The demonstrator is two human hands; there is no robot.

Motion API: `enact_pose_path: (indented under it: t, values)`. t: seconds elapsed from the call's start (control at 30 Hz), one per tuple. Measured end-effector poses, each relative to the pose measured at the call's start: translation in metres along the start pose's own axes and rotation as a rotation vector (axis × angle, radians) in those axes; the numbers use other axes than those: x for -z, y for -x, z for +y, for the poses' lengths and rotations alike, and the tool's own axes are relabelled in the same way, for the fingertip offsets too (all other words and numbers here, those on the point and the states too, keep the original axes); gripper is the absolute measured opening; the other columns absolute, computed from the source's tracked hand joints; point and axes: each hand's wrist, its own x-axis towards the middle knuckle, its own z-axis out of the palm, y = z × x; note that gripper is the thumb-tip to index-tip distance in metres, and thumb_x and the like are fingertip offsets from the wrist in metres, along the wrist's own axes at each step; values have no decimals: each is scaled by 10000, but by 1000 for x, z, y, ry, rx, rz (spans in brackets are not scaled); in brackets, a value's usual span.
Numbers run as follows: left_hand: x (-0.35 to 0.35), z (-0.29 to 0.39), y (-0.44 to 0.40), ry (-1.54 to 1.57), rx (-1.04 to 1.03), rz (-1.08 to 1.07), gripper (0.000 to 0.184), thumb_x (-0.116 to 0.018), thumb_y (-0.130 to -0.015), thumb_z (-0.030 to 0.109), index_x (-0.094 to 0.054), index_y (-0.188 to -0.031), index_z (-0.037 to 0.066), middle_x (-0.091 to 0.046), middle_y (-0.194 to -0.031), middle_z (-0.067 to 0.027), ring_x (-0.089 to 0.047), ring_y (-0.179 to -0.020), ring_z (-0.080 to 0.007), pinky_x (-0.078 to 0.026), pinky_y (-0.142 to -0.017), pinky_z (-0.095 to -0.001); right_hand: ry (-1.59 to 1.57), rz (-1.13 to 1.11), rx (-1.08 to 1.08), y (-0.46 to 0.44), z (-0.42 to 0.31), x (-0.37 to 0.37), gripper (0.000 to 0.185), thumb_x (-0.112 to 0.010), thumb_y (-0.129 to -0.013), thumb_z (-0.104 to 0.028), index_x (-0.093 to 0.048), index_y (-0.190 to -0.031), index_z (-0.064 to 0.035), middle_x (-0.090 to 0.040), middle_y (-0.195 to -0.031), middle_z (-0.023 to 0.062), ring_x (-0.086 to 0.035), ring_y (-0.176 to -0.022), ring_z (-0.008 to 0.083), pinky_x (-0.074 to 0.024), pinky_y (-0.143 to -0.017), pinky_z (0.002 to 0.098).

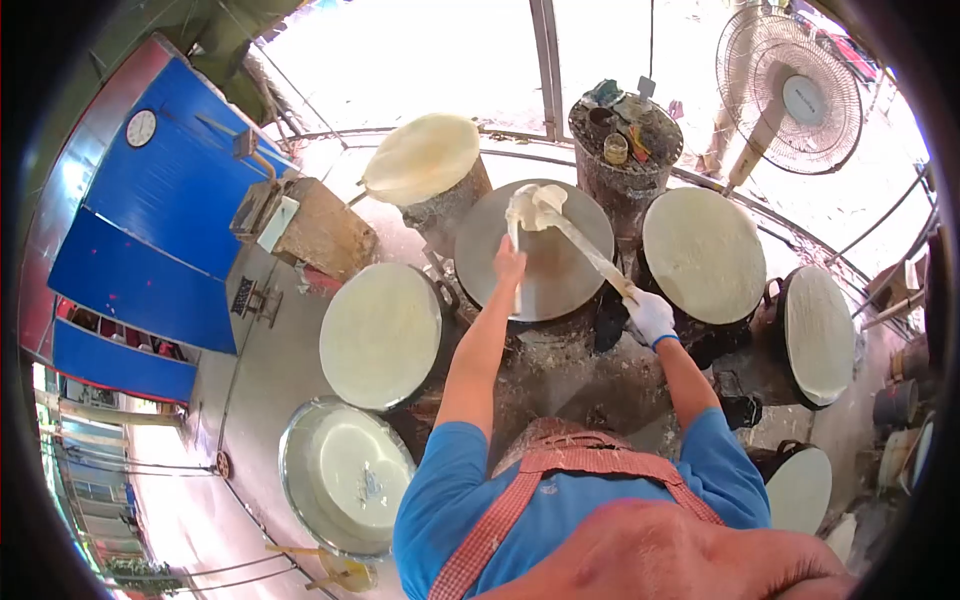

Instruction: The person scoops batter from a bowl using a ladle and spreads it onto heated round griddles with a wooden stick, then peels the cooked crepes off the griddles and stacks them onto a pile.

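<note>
My bare left hand point(509, 262) is closed around the handle of a pale, batter-coated tool whose blade reaches down over a round grey griddle point(570, 262). In my right hand point(651, 316), which wears a white glove, is the end of a long pale stick point(590, 252). The stick slants up to the left, and its far end meets a lump of whitish batter point(537, 206) near the griddle's upper part. The lump hides where the two tools meet. My right fingers are wrapped round the stick.
Round griddles with pale sheets point(380, 337) stand around. A metal basin point(290, 470) of whitish liquid is at lower left. A cluttered drum point(625, 165) and a fan point(790, 95) stand beyond; a wooden box point(322, 232) is at left.
</note>
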Motion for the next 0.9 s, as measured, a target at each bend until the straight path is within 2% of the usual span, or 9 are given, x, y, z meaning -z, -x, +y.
enact_pose_path:
  t: [0.2,0.23,0.33,0.47,0.53,0.6,0.73,0.8,0.9]
  values:
    - [60,39,14,-650,-209,85,635,-453,-742,41,-289,-1345,156,-579,-768,-178,-578,-680,-346,-465,-629,-432,-1414,23,-424,-12,-32,3,257,-618,-748,-69,-631,-996,-4,-556,-625,1,-494,-498,106,-375,-410,243]
    - [58,41,15,-680,-190,50,630,-445,-749,36,-287,-1347,155,-586,-832,-171,-575,-682,-350,-465,-639,-430,-1347,45,-468,-24,-49,-16,258,-634,-751,-107,-635,-996,-30,-434,-551,-57,-366,-428,43,-251,-332,215]
    - [64,51,-4,-284,-336,165,657,-437,-755,23,-251,-1367,170,-590,-905,-144,-578,-686,-351,-471,-657,-401,-83,290,159,-57,-2,-75,308,-582,-776,-287,-626,-1020,-104,-630,-701,139,-602,-602,295,-463,-518,373]
    - [102,46,-5,-240,-699,508,690,-426,-746,-3,-222,-1381,170,-609,-854,-123,-574,-625,-304,-463,-616,-369,-608,-81,-409,-51,-41,-38,334,-557,-772,-369,-645,-952,-103,-628,-808,153,-595,-639,330,-464,-580,425]
    - [122,17,30,-5,-323,129,708,-427,-729,-13,-212,-1384,148,-590,-972,-124,-569,-674,-258,-459,-614,-338,-923,-18,-386,-66,-65,-95,351,-566,-756,-367,-649,-936,-78,-636,-827,147,-598,-653,330,-461,-603,413]
    - [145,22,84,247,235,-209,721,-429,-715,-18,-211,-1385,132,-527,-1155,-121,-545,-638,-203,-455,-540,-308,-340,164,150,-97,-71,-112,344,-554,-751,-342,-646,-943,-71,-642,-845,140,-609,-713,322,-471,-662,394]
    - [172,-21,169,203,323,-208,740,-427,-711,-51,-206,-1389,147,-507,-960,-71,-423,-444,-120,-352,-367,-250,-284,137,-30,-87,-27,-62,332,-530,-761,-294,-636,-952,-43,-647,-828,136,-622,-751,288,-484,-711,356]
    - [172,-31,190,314,337,-129,737,-421,-720,-75,-206,-1388,149,-485,-693,-32,-359,-386,-94,-304,-332,-242,-1063,-27,-542,-47,-70,-45,324,-546,-760,-242,-634,-959,-1,-660,-814,121,-634,-700,212,-483,-654,310]
    - [175,-40,205,327,374,-116,721,-434,-738,-76,-209,-1386,145,-434,-577,-17,-338,-373,-80,-287,-325,-234,-890,157,-179,-53,-96,-121,345,-589,-742,-290,-641,-947,-17,-653,-806,135,-615,-676,216,-469,-642,325]
